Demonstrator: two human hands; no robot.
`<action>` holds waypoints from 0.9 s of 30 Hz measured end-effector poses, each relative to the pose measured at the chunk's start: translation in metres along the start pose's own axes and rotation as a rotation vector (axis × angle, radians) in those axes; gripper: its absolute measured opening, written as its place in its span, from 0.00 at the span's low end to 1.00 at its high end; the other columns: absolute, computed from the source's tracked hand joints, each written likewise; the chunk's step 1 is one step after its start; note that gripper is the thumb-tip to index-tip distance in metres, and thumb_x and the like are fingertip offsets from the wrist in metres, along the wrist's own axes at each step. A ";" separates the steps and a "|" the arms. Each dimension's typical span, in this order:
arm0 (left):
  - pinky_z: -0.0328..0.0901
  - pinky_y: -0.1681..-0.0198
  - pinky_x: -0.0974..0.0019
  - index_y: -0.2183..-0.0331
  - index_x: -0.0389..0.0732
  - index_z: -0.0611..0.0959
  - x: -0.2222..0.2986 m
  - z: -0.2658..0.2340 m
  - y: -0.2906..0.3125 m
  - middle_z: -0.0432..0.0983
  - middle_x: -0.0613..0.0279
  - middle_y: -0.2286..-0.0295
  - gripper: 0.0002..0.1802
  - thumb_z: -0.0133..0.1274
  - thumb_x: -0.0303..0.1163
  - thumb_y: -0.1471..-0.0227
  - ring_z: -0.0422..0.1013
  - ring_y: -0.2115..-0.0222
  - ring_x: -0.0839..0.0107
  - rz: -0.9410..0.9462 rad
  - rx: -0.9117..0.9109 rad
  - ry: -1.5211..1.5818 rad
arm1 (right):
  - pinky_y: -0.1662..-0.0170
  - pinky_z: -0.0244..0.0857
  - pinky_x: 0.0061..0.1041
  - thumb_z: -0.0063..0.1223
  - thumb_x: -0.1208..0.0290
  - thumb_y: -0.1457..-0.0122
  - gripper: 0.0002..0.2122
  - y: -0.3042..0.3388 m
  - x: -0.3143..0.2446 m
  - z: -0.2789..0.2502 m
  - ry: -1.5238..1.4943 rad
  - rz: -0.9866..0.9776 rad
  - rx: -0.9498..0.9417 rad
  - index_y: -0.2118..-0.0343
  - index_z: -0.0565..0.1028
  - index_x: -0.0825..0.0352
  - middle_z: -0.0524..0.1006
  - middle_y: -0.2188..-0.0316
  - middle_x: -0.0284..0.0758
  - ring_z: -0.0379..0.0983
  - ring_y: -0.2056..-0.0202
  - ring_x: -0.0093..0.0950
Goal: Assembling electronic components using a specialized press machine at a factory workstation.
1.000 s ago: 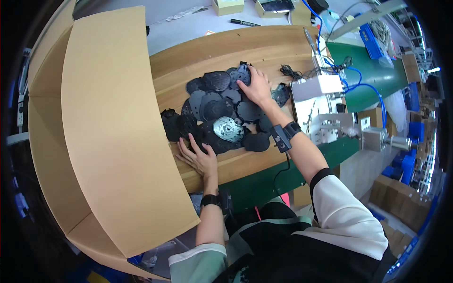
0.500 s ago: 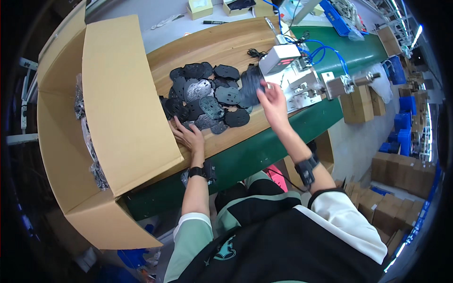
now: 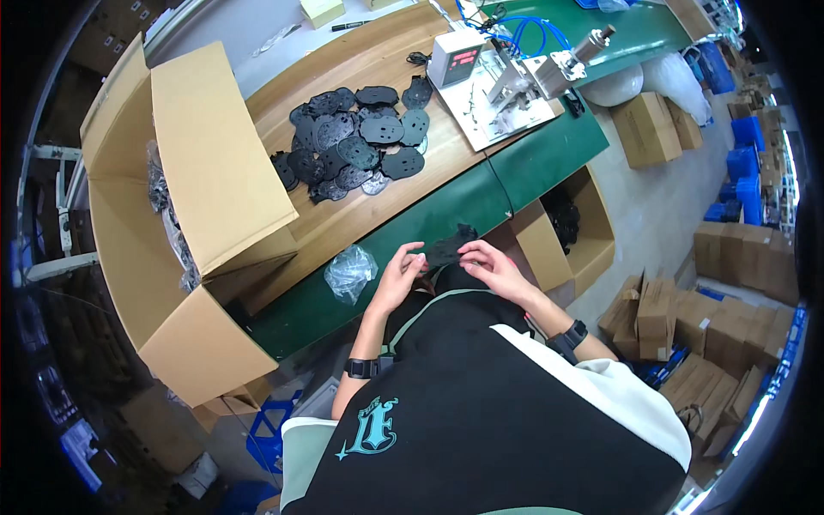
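A thin black plastic plate is held up in front of my torso, over the near edge of the green table. My right hand pinches its right end between thumb and fingers. At its left end, the fingertips of my left hand close on the edge. Beyond my hands, on the wooden board, lies a loose pile of similar black and dark grey oval plates with small holes, overlapping one another.
A large open cardboard box stands left of the pile, with bagged parts inside. A metal fixture and a white display box sit to the right. A crumpled clear bag lies on the green table; another open carton stands below.
Both hands have left the pile and come back toward my torso, now with a black plate between them. The view has shifted, showing the bench farther up.
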State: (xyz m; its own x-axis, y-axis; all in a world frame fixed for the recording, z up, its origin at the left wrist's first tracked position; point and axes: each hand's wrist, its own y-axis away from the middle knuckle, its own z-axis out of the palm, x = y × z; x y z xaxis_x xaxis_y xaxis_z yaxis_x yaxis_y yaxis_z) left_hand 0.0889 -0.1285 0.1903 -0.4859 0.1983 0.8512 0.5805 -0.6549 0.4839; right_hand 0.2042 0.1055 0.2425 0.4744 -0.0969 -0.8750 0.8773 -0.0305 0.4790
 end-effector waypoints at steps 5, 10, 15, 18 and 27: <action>0.70 0.61 0.72 0.47 0.37 0.77 -0.008 -0.008 0.000 0.80 0.60 0.55 0.16 0.56 0.28 0.35 0.74 0.59 0.78 0.193 0.144 0.052 | 0.47 0.70 0.24 0.54 0.74 0.33 0.24 0.001 -0.006 0.024 0.011 -0.113 -0.242 0.35 0.65 0.62 0.77 0.45 0.40 0.76 0.50 0.23; 0.70 0.63 0.71 0.42 0.39 0.70 0.013 -0.038 -0.043 0.78 0.59 0.52 0.21 0.54 0.28 0.34 0.74 0.60 0.76 0.413 0.497 0.049 | 0.52 0.72 0.22 0.49 0.78 0.34 0.28 0.019 0.013 -0.005 0.201 -0.089 0.065 0.30 0.62 0.58 0.81 0.51 0.38 0.77 0.56 0.21; 0.75 0.55 0.63 0.31 0.45 0.53 0.051 -0.062 -0.090 0.77 0.49 0.52 0.36 0.52 0.40 0.31 0.76 0.58 0.69 0.439 0.625 0.104 | 0.51 0.73 0.27 0.43 0.76 0.32 0.18 0.052 0.076 -0.066 0.061 0.186 0.267 0.39 0.68 0.70 0.81 0.54 0.38 0.77 0.55 0.24; 0.72 0.60 0.67 0.35 0.40 0.64 -0.011 -0.099 -0.068 0.79 0.53 0.52 0.29 0.47 0.42 0.29 0.76 0.60 0.70 0.306 0.575 -0.136 | 0.45 0.69 0.29 0.44 0.72 0.30 0.16 0.069 0.140 -0.089 0.371 0.249 0.243 0.43 0.74 0.68 0.80 0.53 0.37 0.76 0.50 0.28; 0.60 0.38 0.49 0.43 0.38 0.74 -0.154 -0.058 0.143 0.74 0.40 0.48 0.25 0.48 0.44 0.34 0.68 0.44 0.44 -0.207 0.059 -0.843 | 0.43 0.69 0.34 0.48 0.61 0.34 0.21 0.176 0.204 -0.049 0.348 0.879 0.248 0.42 0.76 0.64 0.80 0.46 0.45 0.77 0.45 0.34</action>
State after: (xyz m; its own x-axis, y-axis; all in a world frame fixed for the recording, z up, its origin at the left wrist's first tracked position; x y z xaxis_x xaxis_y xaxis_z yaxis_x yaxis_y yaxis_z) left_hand 0.2084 -0.2951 0.1160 0.0475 0.7984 0.6002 0.5782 -0.5120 0.6353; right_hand 0.4590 0.1292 0.1451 0.9820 0.1129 -0.1517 0.1793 -0.3006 0.9368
